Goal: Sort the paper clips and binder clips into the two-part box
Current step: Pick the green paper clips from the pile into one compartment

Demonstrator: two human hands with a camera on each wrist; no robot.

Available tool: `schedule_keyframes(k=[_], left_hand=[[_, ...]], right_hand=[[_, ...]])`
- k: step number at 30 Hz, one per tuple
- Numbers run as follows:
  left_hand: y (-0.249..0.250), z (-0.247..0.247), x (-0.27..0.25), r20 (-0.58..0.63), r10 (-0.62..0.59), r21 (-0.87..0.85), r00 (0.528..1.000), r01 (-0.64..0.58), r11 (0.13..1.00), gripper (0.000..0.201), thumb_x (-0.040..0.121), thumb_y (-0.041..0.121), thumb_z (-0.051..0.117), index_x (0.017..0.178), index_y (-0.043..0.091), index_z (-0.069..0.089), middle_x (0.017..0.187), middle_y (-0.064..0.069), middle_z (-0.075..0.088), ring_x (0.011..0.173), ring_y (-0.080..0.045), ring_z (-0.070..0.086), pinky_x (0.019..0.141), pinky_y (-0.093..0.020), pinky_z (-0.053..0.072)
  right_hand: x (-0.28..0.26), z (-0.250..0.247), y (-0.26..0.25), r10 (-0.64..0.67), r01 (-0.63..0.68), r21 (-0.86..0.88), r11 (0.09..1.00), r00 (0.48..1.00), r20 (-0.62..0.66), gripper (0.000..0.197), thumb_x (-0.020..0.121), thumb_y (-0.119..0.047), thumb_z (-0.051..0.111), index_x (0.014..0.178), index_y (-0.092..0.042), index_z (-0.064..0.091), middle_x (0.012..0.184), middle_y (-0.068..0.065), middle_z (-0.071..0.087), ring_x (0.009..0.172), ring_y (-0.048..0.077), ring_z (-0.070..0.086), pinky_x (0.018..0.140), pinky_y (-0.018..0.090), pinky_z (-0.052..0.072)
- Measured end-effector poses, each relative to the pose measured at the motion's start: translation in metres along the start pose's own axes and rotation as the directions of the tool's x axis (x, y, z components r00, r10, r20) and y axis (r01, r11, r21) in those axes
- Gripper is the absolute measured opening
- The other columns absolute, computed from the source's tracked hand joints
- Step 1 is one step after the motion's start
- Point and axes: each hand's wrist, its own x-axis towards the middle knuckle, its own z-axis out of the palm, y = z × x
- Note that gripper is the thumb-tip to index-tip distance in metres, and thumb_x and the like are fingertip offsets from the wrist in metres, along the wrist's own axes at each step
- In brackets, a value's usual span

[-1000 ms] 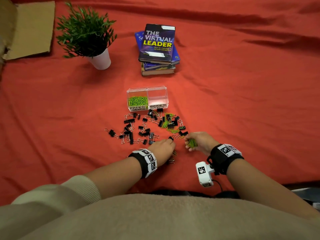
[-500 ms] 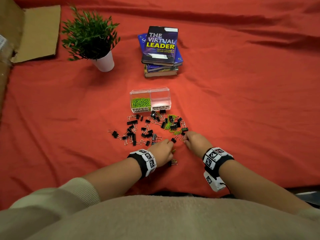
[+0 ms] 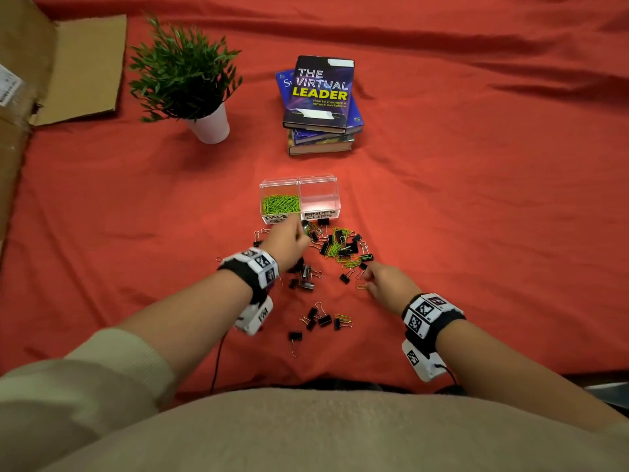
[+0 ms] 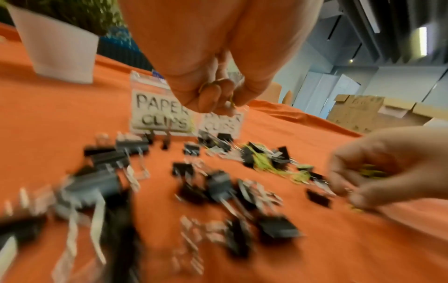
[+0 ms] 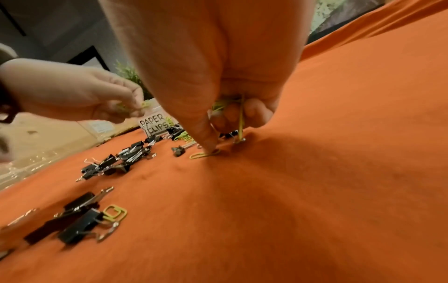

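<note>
The clear two-part box (image 3: pixel 335 195) stands mid-cloth. Its left part, labelled PAPER CLIPS (image 4: pixel 160 113), holds green paper clips (image 3: pixel 280 204); the right part, labelled BINDER CLIPS (image 3: pixel 320 214), looks empty. My left hand (image 3: pixel 299 233) hovers just in front of the paper-clip label, with its fingers curled round a few green paper clips (image 4: pixel 218 90). My right hand (image 3: pixel 369 279) is low at the pile's near right and grips a bunch of green clips (image 5: pixel 230 105). Its forefinger presses one green clip (image 5: pixel 204 154) onto the cloth. Black binder clips (image 3: pixel 306 277) and green clips (image 3: pixel 340 248) lie scattered between the hands.
A potted plant (image 3: pixel 190 83) stands back left and a stack of books (image 3: pixel 320 103) behind the box. Cardboard (image 3: pixel 68 69) lies at the far left edge. More binder clips (image 3: pixel 320 318) lie near my body. Red cloth (image 3: pixel 476 233) covers the whole surface.
My left hand has gone forward from the near edge of the pile to the box front, carrying paper clips. My right hand has turned palm-down and now presses a clip on the cloth.
</note>
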Motion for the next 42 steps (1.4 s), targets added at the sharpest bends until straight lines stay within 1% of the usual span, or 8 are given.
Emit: schedule_keyframes(k=[4,9,17,24,26,29,33,42], left_hand=[[0.003,-0.037,0.034,-0.046,0.05,0.23,0.998,-0.038,0.972,0.005,0.093,0.009,0.048,0.095,0.008,0.045,0.076,0.0,0.049,0.061,-0.013,0.045,0.052,-0.02,0.033],[-0.005,-0.049,0.064,0.003,0.115,0.479,0.993,-0.103,0.872,0.018,0.089,0.001,0.045,0.106,-0.002,0.051,0.106,-0.021,0.058,0.091,-0.035,0.058,0.075,-0.041,0.048],[0.004,-0.006,0.015,-0.071,0.357,0.56,0.931,-0.259,0.787,0.026,0.088,0.018,0.051,0.113,0.012,0.055,0.114,-0.004,0.054,0.106,-0.022,0.045,0.096,-0.036,0.041],[0.009,0.075,-0.051,0.425,0.366,0.475,0.828,-0.548,0.688,0.022,0.088,0.018,0.051,0.107,0.009,0.058,0.111,-0.008,0.056,0.109,-0.027,0.049,0.09,-0.038,0.041],[0.007,0.084,-0.058,0.467,0.349,0.447,0.813,-0.557,0.699,0.021,0.089,0.016,0.05,0.107,0.006,0.056,0.111,-0.011,0.055,0.11,-0.029,0.05,0.087,-0.04,0.044],[0.005,0.087,-0.063,0.478,0.339,0.429,0.81,-0.553,0.714,0.021,0.09,0.014,0.048,0.109,0.006,0.054,0.112,-0.012,0.053,0.111,-0.031,0.052,0.084,-0.043,0.048],[0.003,0.085,-0.064,0.512,0.361,0.443,0.779,-0.6,0.665,0.019,0.092,0.01,0.049,0.109,0.003,0.054,0.113,-0.013,0.052,0.109,-0.031,0.053,0.079,-0.042,0.048],[0.003,0.085,-0.064,0.418,0.278,0.278,0.865,-0.413,0.867,0.023,0.088,0.013,0.052,0.108,0.004,0.05,0.111,-0.015,0.056,0.102,-0.032,0.056,0.08,-0.037,0.044]], right_hand=[[-0.002,0.006,-0.003,-0.003,0.006,-0.08,0.997,0.999,0.041,0.017,0.094,-0.017,0.043,0.104,-0.006,0.051,0.103,0.015,0.064,0.094,0.032,0.06,0.076,0.036,0.045],[-0.007,0.014,-0.01,-0.025,0.03,-0.086,0.996,0.998,0.064,0.021,0.097,-0.016,0.035,0.106,-0.003,0.049,0.096,0.015,0.059,0.086,0.03,0.057,0.071,0.036,0.041],[-0.011,0.017,-0.007,-0.025,0.025,-0.007,1.0,0.998,0.06,0.009,0.093,-0.021,0.049,0.095,-0.012,0.048,0.094,0.01,0.061,0.079,0.022,0.053,0.072,0.033,0.043],[-0.008,0.014,-0.007,0.028,-0.036,0.21,0.977,0.999,0.038,0.013,0.09,-0.014,0.05,0.077,-0.012,0.052,0.071,0.005,0.057,0.069,0.024,0.056,0.062,0.03,0.041],[-0.007,0.005,-0.009,0.124,-0.153,0.457,0.876,0.988,0.093,0.025,0.089,-0.011,0.052,0.066,-0.017,0.048,0.061,0.0,0.049,0.056,0.016,0.047,0.051,0.025,0.039],[-0.008,-0.009,-0.01,0.191,-0.291,0.85,0.439,0.955,0.229,0.024,0.088,-0.003,0.048,0.066,-0.01,0.049,0.06,0.006,0.043,0.048,0.014,0.039,0.041,0.023,0.033],[-0.007,-0.023,-0.003,0.063,-0.282,0.959,0.005,0.957,0.282,0.011,0.091,-0.002,0.046,0.082,-0.004,0.053,0.072,0.009,0.052,0.054,0.012,0.051,0.044,0.019,0.044],[0.013,-0.034,-0.012,0.083,-0.234,0.96,-0.157,0.965,0.249,0.033,0.089,0.003,0.034,0.112,-0.005,0.057,0.072,0.005,0.053,0.056,0.011,0.053,0.049,0.017,0.049]])
